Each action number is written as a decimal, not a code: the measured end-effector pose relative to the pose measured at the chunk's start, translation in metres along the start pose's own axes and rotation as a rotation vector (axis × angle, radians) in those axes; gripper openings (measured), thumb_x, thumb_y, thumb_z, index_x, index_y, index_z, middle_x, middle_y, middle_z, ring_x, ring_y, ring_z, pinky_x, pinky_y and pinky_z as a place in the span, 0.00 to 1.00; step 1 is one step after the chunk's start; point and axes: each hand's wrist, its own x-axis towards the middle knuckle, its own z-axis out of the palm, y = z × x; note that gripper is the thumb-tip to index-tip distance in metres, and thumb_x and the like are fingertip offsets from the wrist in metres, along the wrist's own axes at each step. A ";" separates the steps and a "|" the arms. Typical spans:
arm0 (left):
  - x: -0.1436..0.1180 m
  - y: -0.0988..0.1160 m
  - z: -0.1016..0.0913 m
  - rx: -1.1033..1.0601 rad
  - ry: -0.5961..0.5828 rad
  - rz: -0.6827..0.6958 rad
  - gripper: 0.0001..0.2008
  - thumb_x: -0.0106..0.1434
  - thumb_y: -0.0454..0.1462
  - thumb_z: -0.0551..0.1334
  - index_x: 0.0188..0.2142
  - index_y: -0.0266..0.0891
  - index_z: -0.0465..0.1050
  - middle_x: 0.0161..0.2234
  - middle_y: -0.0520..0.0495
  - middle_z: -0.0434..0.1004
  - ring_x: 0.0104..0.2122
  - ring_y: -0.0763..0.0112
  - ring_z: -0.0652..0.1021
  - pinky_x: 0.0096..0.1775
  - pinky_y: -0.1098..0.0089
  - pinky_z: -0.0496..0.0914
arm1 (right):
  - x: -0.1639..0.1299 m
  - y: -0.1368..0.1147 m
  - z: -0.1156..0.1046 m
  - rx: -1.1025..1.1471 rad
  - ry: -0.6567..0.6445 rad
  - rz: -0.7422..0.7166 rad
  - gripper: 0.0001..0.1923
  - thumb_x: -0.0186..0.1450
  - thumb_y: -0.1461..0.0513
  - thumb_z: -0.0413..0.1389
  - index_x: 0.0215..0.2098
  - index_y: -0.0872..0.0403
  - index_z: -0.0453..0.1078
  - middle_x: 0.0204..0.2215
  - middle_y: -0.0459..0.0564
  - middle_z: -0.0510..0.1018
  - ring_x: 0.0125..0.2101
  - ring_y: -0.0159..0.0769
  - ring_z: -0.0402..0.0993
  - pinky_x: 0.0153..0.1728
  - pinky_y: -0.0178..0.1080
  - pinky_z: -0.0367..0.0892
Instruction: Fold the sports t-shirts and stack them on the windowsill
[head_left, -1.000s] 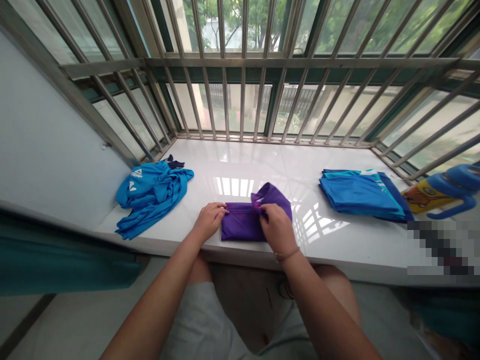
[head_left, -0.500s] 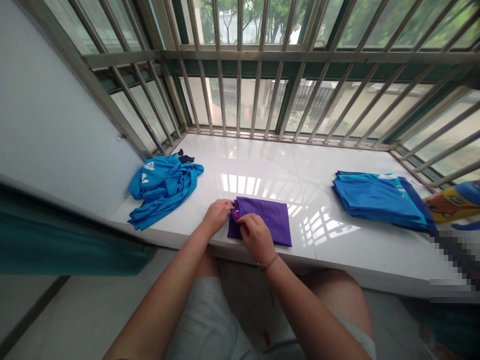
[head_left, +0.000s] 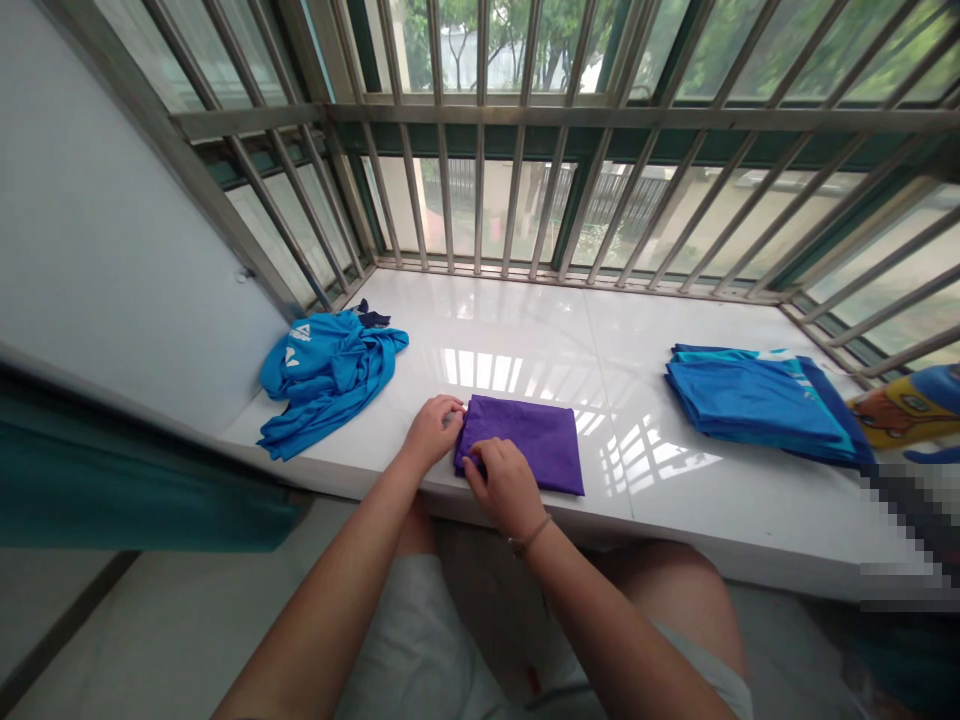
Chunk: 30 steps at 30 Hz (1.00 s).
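A second ago a loose purple flap stood up under the right hand (head_left: 504, 487); now it has been brought over and the purple garment (head_left: 529, 440) lies as a flat folded rectangle on the white worktop (head_left: 525, 340). That fold looks finished, with only its left edge being neatened. The left hand (head_left: 430, 430) has its fingers curled onto the top left corner, and the right hand's fingers pinch the lower left edge. Left of the fingers lies a crumpled blue shirt (head_left: 326, 375); well to their right sits a stack of folded blue clothes (head_left: 757, 402). Beyond them, metal window bars (head_left: 480, 180) enclose the glossy ledge.
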 end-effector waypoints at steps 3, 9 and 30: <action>-0.001 -0.001 0.000 0.027 0.035 -0.019 0.08 0.70 0.34 0.63 0.33 0.44 0.77 0.47 0.44 0.86 0.51 0.57 0.83 0.59 0.55 0.78 | 0.015 -0.007 0.001 -0.099 -0.059 0.186 0.14 0.77 0.50 0.62 0.48 0.52 0.74 0.43 0.56 0.82 0.43 0.48 0.76 0.43 0.45 0.67; -0.002 -0.004 0.001 0.010 0.002 -0.021 0.14 0.72 0.37 0.64 0.27 0.44 0.76 0.47 0.45 0.85 0.50 0.59 0.83 0.58 0.56 0.78 | 0.037 -0.020 0.008 -0.206 -0.160 0.338 0.10 0.76 0.54 0.61 0.44 0.53 0.75 0.44 0.58 0.82 0.47 0.51 0.77 0.43 0.46 0.66; 0.003 -0.005 0.005 0.040 -0.031 -0.047 0.19 0.75 0.45 0.63 0.28 0.45 0.82 0.44 0.46 0.88 0.48 0.57 0.84 0.55 0.55 0.79 | 0.003 0.009 0.014 -0.162 -0.093 -0.139 0.05 0.78 0.57 0.62 0.48 0.49 0.77 0.53 0.52 0.83 0.53 0.46 0.73 0.53 0.48 0.62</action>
